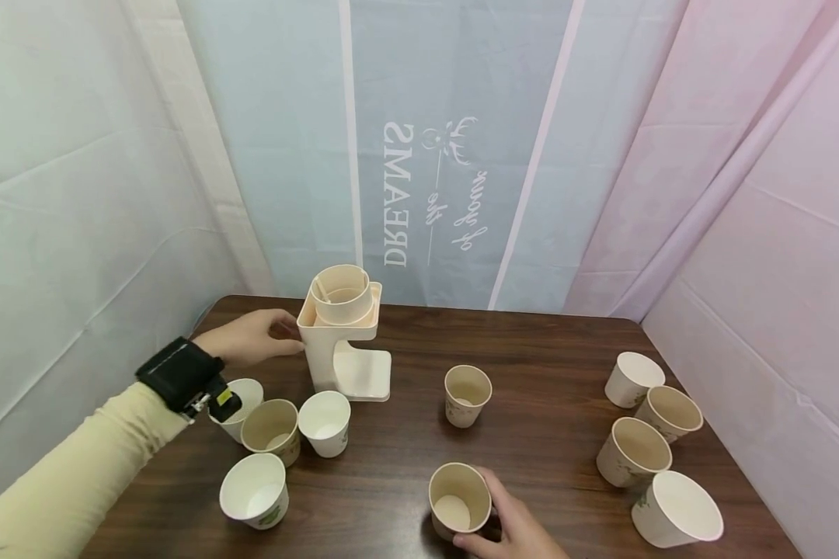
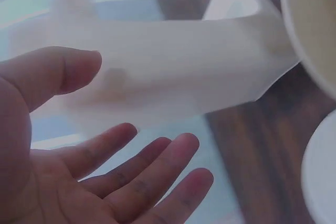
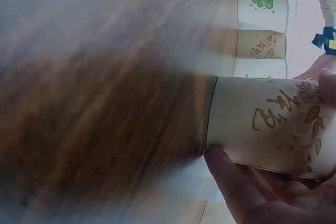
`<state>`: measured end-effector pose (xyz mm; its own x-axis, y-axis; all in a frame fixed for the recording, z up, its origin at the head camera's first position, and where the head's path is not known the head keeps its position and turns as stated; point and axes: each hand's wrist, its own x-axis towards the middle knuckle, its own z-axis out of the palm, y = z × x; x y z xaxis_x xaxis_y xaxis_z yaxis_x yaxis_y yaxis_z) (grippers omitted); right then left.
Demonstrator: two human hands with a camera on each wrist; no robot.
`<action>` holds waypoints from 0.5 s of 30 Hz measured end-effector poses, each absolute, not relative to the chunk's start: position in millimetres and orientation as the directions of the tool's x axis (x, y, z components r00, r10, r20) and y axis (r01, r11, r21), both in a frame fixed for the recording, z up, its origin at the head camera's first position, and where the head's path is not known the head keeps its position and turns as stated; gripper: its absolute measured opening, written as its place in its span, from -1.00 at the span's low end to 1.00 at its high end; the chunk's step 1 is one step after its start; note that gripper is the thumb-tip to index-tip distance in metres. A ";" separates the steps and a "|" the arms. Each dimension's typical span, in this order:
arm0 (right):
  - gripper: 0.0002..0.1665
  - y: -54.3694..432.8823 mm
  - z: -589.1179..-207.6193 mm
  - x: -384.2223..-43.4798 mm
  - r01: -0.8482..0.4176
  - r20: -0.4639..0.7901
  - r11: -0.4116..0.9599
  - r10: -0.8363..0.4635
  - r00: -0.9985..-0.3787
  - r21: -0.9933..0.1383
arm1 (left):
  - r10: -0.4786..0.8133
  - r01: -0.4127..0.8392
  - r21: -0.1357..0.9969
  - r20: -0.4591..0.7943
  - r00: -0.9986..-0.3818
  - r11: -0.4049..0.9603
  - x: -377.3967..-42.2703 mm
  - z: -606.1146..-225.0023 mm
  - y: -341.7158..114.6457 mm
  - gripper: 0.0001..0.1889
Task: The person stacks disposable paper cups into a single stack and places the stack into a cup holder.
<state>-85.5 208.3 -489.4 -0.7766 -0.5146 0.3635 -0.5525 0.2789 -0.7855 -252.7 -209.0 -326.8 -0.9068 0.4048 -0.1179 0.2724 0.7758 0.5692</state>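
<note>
A tan paper cup (image 1: 454,505) with a brown leaf print (image 3: 310,124) stands near the table's front. My right hand (image 1: 513,528) grips it from the right, thumb and fingers round its side. At the back left is a cream plastic stand (image 1: 319,361) with a flat foot and a round container (image 1: 342,307) set in its top. My left hand (image 1: 248,339) is at the stand's left side, its fingers (image 2: 178,153) loosely bent with nothing held; whether they touch it I cannot tell. Another tan paper cup (image 1: 467,400) stands upright behind the gripped one.
Several white and tan paper cups cluster at the left, including a white cup (image 1: 255,489) in front. More stand along the right side, with a white cup (image 1: 674,512) nearest me. Pale curtains (image 1: 776,256) enclose the dark wooden table (image 1: 517,334).
</note>
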 end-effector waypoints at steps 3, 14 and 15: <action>-0.17 208.6 -489.8 -85.8 -0.550 0.366 0.265 -0.515 -0.775 -0.792 | 0.412 0.340 0.549 -0.009 -0.911 0.764 -240.7 -312.3 -214.2 -0.52; -0.20 207.6 -492.2 -85.4 -0.510 0.345 0.200 -0.529 -0.775 -0.837 | 0.315 0.408 0.632 0.260 -0.913 0.659 -167.5 -300.1 -240.4 -0.61; -0.20 207.6 -492.2 -85.3 -0.509 0.347 0.196 -0.529 -0.775 -0.838 | 0.304 0.403 0.632 0.265 -0.915 0.662 -161.1 -304.1 -242.9 -0.60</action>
<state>-85.3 207.6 -492.2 -0.7746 -0.5287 0.3471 -0.5090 0.1956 -0.8382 -161.1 -242.9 -304.1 -0.9151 0.3038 0.2650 0.4028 0.6621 0.6320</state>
